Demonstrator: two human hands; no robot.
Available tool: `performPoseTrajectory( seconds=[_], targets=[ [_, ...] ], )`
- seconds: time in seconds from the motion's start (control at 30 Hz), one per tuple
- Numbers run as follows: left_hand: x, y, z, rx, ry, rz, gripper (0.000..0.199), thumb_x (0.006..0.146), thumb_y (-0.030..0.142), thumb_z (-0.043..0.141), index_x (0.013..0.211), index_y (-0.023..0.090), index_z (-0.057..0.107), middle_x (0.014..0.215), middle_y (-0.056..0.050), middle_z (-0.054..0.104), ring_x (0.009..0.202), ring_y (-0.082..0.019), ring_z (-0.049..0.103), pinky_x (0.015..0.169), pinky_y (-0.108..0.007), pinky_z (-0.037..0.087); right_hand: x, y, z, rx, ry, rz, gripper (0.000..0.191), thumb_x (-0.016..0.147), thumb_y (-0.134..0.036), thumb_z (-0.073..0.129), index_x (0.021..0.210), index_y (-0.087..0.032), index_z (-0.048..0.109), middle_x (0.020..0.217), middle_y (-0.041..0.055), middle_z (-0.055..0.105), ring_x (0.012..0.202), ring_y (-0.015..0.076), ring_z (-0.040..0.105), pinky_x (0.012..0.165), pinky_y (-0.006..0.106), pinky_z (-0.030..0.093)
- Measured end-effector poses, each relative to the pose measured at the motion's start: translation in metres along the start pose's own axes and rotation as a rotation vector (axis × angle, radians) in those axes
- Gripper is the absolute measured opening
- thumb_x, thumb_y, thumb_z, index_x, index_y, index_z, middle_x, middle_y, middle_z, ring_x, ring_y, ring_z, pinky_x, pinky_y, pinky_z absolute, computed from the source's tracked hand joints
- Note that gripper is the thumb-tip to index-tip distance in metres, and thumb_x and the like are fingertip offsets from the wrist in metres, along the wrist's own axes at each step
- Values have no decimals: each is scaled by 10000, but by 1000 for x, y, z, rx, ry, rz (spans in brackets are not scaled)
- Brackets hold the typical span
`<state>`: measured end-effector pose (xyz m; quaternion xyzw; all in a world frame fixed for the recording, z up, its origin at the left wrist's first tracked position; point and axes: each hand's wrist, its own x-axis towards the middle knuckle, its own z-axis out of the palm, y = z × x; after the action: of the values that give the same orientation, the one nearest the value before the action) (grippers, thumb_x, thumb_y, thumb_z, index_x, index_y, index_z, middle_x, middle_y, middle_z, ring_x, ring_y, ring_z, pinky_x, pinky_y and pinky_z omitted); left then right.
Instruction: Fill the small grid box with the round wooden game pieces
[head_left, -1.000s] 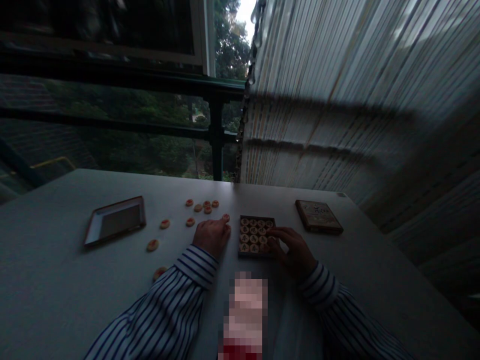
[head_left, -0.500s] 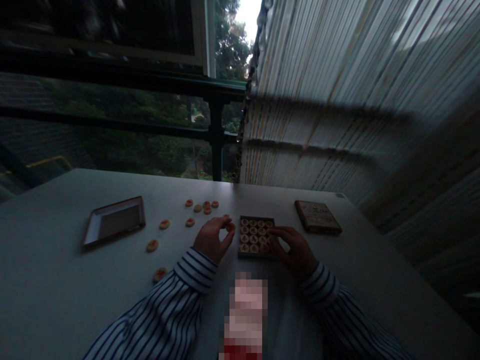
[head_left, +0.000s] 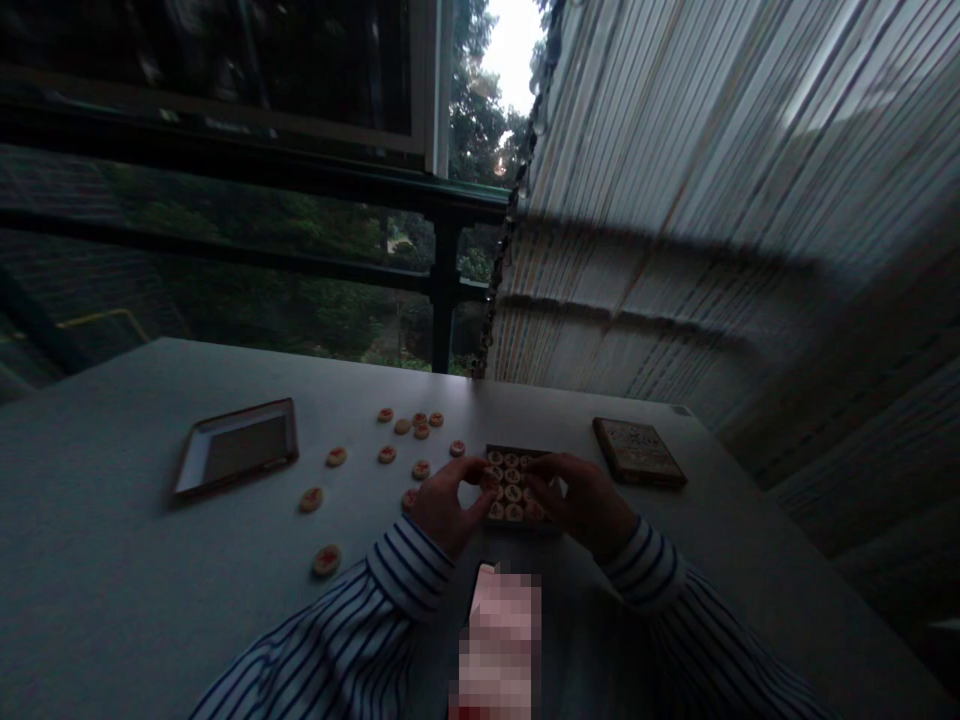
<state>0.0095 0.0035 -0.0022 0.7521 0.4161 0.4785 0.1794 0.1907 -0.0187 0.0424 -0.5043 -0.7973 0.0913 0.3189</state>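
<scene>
A small square box (head_left: pixel 525 527) holds rows of round wooden pieces with dark characters. My left hand (head_left: pixel 452 503) is at the box's left edge, its thumb and forefinger closed on a round piece (head_left: pixel 489 482). Over the box's right side is my right hand (head_left: pixel 589 500), fingers bent together; whatever they may grip is hidden. Several loose round pieces with red marks lie to the left, among them one (head_left: pixel 327 560) near my left sleeve and another (head_left: pixel 457 449) just beyond my left hand.
An open shallow tray or lid (head_left: pixel 289 462) rests on the left of the white table (head_left: pixel 225 620). A flat patterned box (head_left: pixel 640 453) lies at the right. A phone (head_left: pixel 486 571), partly blurred out, is in front of me. Railings and a striped curtain stand behind.
My left hand has moved right with its piece, from beside the box to its left edge. More loose pieces show where it was. The view has shifted slightly.
</scene>
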Motion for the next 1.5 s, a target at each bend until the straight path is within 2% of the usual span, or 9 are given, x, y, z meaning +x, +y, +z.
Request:
performPoseTrajectory(
  seconds=[0.2, 0.47, 0.87, 1.17, 1.5],
  targets=[
    [-3, 8, 1, 13, 16, 62, 178, 685, 191, 568, 857, 155, 540, 738, -34, 648, 686, -147, 626, 632, -261, 506, 11, -8, 9, 172, -175, 56, 147, 788, -248, 495, 836, -173, 612, 733, 18, 639, 635, 104, 558, 590, 215, 422],
    [-10, 6, 2, -38, -43, 50, 272, 666, 145, 600, 930, 151, 537, 819, -43, 653, 749, -140, 622, 695, -260, 507, 11, -5, 16, 323, -219, 93, 149, 769, -279, 540, 813, -168, 629, 722, 8, 637, 621, 92, 540, 566, 201, 400],
    [-8, 8, 3, -254, -116, -237, 160, 683, 238, 612, 816, 149, 615, 734, -32, 678, 684, -147, 641, 667, -260, 524, 9, -3, 13, 283, -200, 67, 154, 778, -285, 532, 795, -158, 617, 706, 12, 616, 640, 100, 540, 586, 214, 409],
    [-8, 4, 8, -551, -83, -440, 182, 655, 246, 639, 789, 123, 650, 754, -60, 693, 720, -166, 643, 695, -272, 524, 8, -7, 10, 221, -178, -14, 103, 772, -219, 534, 831, -170, 602, 727, 5, 628, 642, 91, 554, 589, 198, 416],
    [-6, 4, 8, -627, -28, -560, 216, 622, 279, 663, 770, 121, 674, 750, -58, 701, 729, -183, 647, 724, -293, 518, 7, -8, 7, 112, -221, -87, 148, 770, -206, 525, 903, -186, 586, 796, 22, 639, 698, 110, 572, 623, 218, 428]
  ],
)
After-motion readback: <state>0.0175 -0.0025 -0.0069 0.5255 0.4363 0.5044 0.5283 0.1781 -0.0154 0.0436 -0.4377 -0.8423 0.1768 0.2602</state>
